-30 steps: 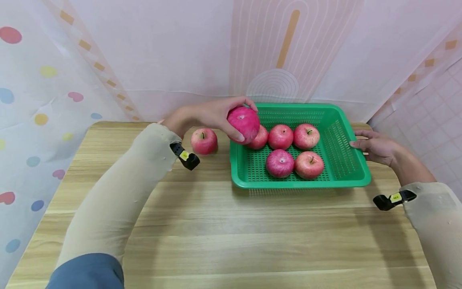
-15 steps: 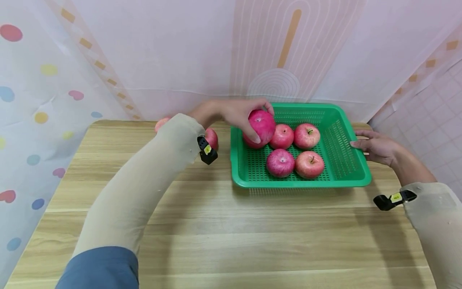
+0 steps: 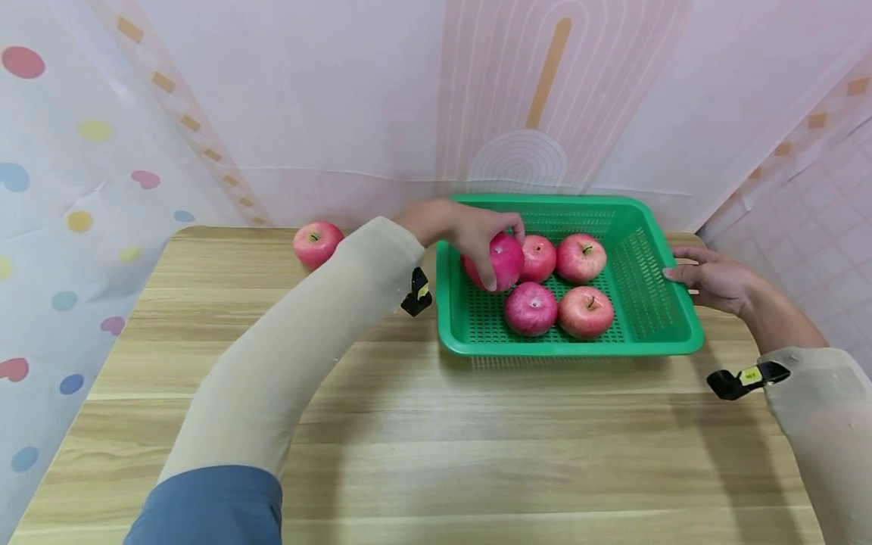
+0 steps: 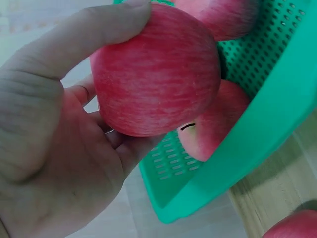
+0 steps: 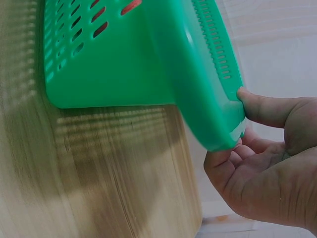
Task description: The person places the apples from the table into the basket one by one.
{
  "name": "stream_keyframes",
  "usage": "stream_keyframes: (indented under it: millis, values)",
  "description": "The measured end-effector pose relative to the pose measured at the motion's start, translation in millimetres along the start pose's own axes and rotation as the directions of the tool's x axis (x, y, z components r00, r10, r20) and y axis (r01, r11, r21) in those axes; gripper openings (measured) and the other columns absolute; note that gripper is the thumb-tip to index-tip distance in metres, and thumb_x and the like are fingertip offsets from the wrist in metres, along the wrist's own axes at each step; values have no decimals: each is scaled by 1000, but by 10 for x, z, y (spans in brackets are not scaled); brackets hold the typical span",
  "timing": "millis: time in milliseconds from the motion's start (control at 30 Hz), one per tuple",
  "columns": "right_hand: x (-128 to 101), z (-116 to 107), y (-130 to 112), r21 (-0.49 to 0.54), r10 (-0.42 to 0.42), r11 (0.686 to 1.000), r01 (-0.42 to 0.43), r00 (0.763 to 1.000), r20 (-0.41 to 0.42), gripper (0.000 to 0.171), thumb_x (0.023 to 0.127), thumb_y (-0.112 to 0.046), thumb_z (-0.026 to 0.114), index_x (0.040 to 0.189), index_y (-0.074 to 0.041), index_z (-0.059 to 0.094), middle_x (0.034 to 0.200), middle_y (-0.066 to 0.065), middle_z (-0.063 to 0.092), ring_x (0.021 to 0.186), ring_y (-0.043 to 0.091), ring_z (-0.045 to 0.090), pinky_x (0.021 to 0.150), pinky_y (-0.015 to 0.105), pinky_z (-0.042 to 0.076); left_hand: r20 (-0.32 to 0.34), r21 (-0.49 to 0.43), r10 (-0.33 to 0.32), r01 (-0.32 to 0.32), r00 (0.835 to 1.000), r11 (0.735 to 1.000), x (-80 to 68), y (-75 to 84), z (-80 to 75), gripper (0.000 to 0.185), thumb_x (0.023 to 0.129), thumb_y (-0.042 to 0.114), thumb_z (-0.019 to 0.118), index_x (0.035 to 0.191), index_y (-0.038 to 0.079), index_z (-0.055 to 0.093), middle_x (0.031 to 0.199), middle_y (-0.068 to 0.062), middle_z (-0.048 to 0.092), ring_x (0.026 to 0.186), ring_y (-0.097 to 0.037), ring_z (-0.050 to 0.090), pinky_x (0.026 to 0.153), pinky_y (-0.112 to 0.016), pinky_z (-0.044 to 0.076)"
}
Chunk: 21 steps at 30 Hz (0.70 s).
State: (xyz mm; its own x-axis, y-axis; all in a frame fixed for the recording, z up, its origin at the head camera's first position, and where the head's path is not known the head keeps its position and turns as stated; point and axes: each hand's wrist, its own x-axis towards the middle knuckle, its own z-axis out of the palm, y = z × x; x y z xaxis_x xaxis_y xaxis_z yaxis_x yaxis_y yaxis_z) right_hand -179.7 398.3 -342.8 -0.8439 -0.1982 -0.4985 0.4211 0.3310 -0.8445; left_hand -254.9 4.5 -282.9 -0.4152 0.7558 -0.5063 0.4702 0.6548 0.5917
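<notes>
Under the left hand (image 4: 54,148) gripping an apple (image 4: 156,69), another hides; right hand (image 5: 270,163) pinches basket rim (image 5: 218,99).

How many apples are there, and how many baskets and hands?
Apples in the green basket: 5, counting the held apple and the apple under it.
Apples on the table: 1, the far apple.
Baskets: 1.
Hands: 2, left hand and right hand.
Total: 9 things.
</notes>
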Motion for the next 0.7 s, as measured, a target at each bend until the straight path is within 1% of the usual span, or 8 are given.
stream_keyframes:
  millis: [100, 200, 367, 467, 567, 700]
  values:
    - [0, -6, 8, 9, -2, 1000, 2, 1000, 0, 29, 108, -7, 47, 134, -13, 37, 97, -7, 66, 89, 8, 66, 77, 29, 57, 26, 79, -39, 37, 999, 996, 57, 29, 46, 73, 81, 22, 86, 136, 19, 37, 139, -7, 44, 127, -22, 45, 96, -34, 52]
    - [-1, -12, 19, 18, -4, 1000, 4, 1000, -1, 27, 107, -6, 47, 132, -13, 38, 96, -6, 67, 88, 9, 66, 76, 29, 57, 53, 153, -78, 69, 996, 986, 113, 57, 94, 79, 81, 28, 87, 140, 20, 35, 141, -6, 42, 130, -22, 42, 99, -35, 51]
    - [3, -19, 29, 19, -11, 1000, 11, 1000, 2, 26, 107, -6, 48, 131, -13, 39, 96, -6, 67, 87, 9, 66, 76, 29, 58, 83, 237, -128, 105, 988, 966, 186, 93, 171, 87, 81, 30, 87, 146, 19, 31, 145, -6, 39, 134, -21, 37, 106, -36, 46]
    - [1, -18, 26, 19, -11, 1000, 11, 1000, 0, 26, 107, -5, 48, 130, -14, 39, 96, -6, 67, 87, 9, 66, 76, 29, 57, 82, 284, -155, 126, 984, 950, 209, 111, 213, 87, 80, 33, 88, 144, 19, 31, 144, -6, 41, 133, -20, 38, 107, -35, 44]
    - [-2, -16, 15, 28, -11, 1000, 11, 1000, 3, 25, 107, -4, 47, 129, -13, 40, 96, -5, 67, 88, 9, 66, 76, 29, 57, 80, 320, -182, 148, 980, 936, 224, 119, 254, 85, 79, 36, 88, 140, 20, 32, 141, -5, 43, 131, -20, 40, 104, -36, 45]
    - [-5, -13, -6, 33, -5, 999, 5, 1000, 3, 27, 107, -3, 45, 132, -11, 38, 96, -5, 67, 87, 9, 66, 75, 29, 57, 92, 365, -198, 152, 976, 918, 244, 129, 312, 84, 79, 39, 89, 138, 21, 32, 138, -6, 45, 128, -21, 44, 103, -37, 45]
